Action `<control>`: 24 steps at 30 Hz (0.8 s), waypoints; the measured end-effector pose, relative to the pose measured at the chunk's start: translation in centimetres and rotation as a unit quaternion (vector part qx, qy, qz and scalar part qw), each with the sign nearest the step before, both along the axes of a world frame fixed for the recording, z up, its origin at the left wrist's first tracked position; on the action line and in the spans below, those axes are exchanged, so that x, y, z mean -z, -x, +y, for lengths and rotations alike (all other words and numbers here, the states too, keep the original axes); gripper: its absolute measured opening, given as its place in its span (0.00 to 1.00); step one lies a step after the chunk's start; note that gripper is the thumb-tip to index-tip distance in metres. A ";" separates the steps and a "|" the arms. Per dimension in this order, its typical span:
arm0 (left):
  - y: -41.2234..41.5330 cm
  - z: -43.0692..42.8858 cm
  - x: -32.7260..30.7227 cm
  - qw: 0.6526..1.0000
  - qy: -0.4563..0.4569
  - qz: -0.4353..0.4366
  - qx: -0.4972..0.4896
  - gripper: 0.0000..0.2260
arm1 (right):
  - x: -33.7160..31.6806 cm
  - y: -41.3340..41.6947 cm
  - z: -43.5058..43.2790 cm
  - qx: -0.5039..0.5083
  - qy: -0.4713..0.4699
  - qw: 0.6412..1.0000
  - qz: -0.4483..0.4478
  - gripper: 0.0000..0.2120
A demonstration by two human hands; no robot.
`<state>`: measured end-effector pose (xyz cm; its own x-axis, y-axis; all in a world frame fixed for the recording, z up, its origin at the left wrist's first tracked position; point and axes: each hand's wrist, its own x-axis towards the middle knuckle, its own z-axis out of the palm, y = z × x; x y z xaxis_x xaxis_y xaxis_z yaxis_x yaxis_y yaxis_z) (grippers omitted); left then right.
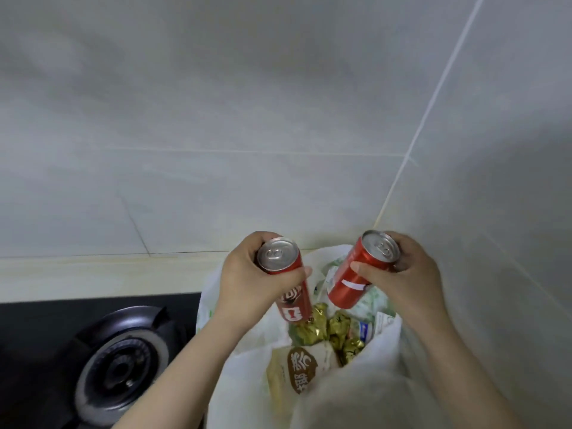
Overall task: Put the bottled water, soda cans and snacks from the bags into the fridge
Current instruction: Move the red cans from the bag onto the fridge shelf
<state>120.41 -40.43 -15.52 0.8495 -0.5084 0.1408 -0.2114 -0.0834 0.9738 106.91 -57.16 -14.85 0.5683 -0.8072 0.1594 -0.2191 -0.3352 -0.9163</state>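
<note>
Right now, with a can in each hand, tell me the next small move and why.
Probably lift both clear and turn toward the fridge, not in view. The left hand holds one red aluminium soda can, the right hand a second red can, both above the white plastic bag; neither grip can take more.

The left can [292, 305], in my left hand [247, 280], bears white Chinese characters, partly hidden by the hand, unreadable. The right can [348, 283], in my right hand [402, 274], shows only a white ribbon. Below both hands, a packet [301, 370] carries large Chinese characters I cannot make out.
</note>
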 end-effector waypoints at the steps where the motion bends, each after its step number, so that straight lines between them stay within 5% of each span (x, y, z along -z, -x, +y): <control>1: 0.2 0.7 -1.1 0.999 0.035 0.015 0.002 0.18 | -1.1 0.2 0.9 -0.002 0.007 1.000 -0.022 0.24; 9: 1.4 6.5 -8.1 0.984 0.175 0.039 0.020 0.15 | -9.1 1.0 8.5 -0.027 0.052 0.973 -0.225 0.21; 24: 3.2 13.8 -16.0 0.969 0.234 -0.061 -0.042 0.15 | -15.7 0.5 16.0 -0.063 0.053 0.926 -0.370 0.16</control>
<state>117.24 -26.60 0.51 0.8476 -0.2939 0.4418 -0.3390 0.3405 0.8770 106.45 -41.15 0.84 0.3605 -0.7003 0.6161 0.5012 -0.4117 -0.7611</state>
